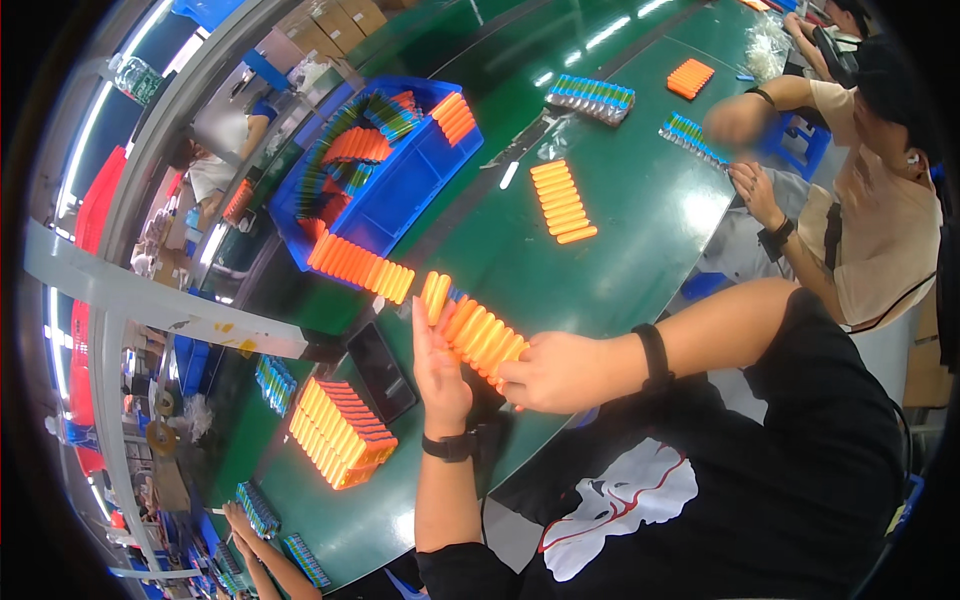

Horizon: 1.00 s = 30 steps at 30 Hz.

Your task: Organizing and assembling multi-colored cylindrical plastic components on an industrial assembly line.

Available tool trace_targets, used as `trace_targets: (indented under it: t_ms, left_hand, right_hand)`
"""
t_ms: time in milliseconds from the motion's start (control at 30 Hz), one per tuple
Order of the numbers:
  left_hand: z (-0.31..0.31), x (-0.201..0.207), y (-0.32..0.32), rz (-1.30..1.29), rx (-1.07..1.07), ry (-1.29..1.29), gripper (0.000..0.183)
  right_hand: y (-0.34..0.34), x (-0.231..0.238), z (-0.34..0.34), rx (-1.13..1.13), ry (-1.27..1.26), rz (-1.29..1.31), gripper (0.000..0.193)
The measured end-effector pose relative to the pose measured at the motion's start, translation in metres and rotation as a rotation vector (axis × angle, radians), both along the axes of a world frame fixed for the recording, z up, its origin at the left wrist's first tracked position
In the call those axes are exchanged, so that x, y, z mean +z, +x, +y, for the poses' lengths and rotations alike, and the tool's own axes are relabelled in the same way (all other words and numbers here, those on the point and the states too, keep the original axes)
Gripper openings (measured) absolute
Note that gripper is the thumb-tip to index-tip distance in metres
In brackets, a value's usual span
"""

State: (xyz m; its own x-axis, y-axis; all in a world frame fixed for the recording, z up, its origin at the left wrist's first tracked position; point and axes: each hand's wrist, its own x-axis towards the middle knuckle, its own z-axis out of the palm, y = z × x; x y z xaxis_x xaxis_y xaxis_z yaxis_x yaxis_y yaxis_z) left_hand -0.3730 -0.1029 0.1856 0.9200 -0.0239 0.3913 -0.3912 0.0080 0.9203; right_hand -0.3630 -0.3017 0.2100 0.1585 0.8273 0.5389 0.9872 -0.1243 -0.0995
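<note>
A row of orange round-ended tubes [484, 338] is held between my two hands above the near edge of the green table. My left hand [440, 375] supports its left end, with the fingers reaching up beside the tubes. At the other end, my right hand [555, 370] is closed, with thumb and fingers gripping the last tubes. One or two tubes [436, 296] at the left tip stand slightly apart from the rest. Just beyond my left fingertips, another orange row [360, 265] lies against the blue bin. My palms and the underside of the row are hidden.
A divided blue bin [400, 205] holds orange and blue-green rows. Stacked orange tubes [340, 435] and a dark flat tray [380, 370] lie left. Farther off are a loose orange row [563, 202] and a blue-green bundle [590, 98]. A co-worker [850, 190] works at right.
</note>
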Motion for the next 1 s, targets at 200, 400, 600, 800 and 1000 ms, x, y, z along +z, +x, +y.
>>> trace_targets:
  t_ms: [200,400,600,800,1000]
  left_hand:
    - [0.012,0.008,0.007,-0.062,0.020,-0.070,0.095]
    - [0.021,-0.001,0.011,-0.006,-0.026,0.057,0.096]
    - [0.023,-0.004,0.007,0.030,-0.121,0.100,0.096]
    - [0.018,-0.003,0.006,0.049,-0.109,0.024,0.100]
    - [0.019,-0.010,0.008,0.059,-0.120,-0.018,0.098]
  right_hand:
    - [0.000,-0.001,0.001,-0.008,-0.024,-0.006,0.013]
    - [0.000,-0.004,0.002,0.002,-0.023,0.013,0.012]
    - [-0.003,-0.004,0.000,0.009,-0.058,0.168,0.014]
    - [-0.006,-0.001,-0.006,-0.012,-0.072,0.167,0.015]
    - [-0.007,-0.003,-0.007,-0.028,-0.080,0.200,0.016]
